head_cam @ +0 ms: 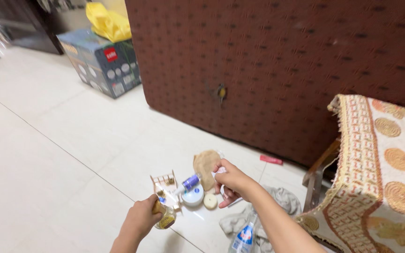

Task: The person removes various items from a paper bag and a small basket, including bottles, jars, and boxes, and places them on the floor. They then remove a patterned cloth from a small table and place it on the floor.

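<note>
Small glass jar (166, 220) is gripped by left hand (141, 220) fingers; right hand (233, 180) fingers are curled, contents unclear, above round white tin (193, 197) on floor (62, 154).

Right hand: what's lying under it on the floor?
Under the right hand lie a small round cream disc, a round white tub and a grey cloth. What its curled fingers hold is mostly covered.

A pale tiled floor (62, 154) is carrying a cluster of small things: a round white tin (193, 197), a cream disc (210, 201), a tiny wooden rack (164, 179), a tan cloth (206, 165) and a crumpled grey cloth (277, 201). A printed cardboard box (101, 63) is sitting farther off.
</note>
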